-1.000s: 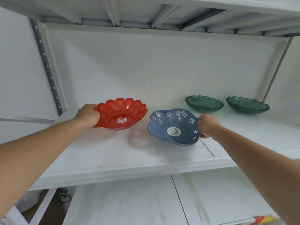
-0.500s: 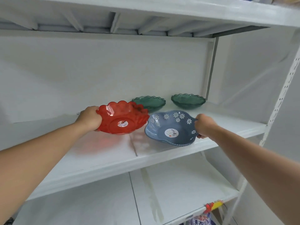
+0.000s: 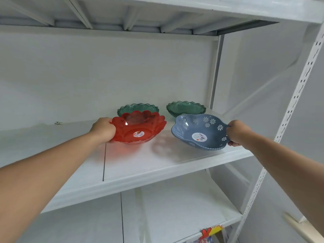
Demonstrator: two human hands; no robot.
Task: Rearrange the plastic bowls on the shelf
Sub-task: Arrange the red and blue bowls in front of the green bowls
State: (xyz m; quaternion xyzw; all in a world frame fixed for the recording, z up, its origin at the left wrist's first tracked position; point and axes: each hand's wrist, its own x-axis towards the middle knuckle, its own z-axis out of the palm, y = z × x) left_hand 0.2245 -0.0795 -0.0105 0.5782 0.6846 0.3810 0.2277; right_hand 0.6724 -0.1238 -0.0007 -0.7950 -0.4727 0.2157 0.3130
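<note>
My left hand (image 3: 103,129) grips the left rim of a clear red scalloped bowl (image 3: 140,128), held tilted toward me just above the white shelf (image 3: 133,160). My right hand (image 3: 236,132) grips the right rim of a blue bowl (image 3: 199,131) with white flowers, also tilted, near the shelf's front right. Two dark green wavy-edged bowls stand at the back: one green bowl (image 3: 136,108) directly behind the red bowl and partly hidden by it, the other green bowl (image 3: 185,108) behind the blue one.
A white perforated upright (image 3: 287,120) stands at the shelf's right end. Another shelf board (image 3: 157,7) hangs above, and a lower shelf (image 3: 157,211) lies below with colourful packaging (image 3: 210,232) at its front edge. The shelf's left part is bare.
Both held bowls have shifted right along the shelf toward the green bowls. The red bowl now overlaps the left green one, and the gap between red and blue has widened.
</note>
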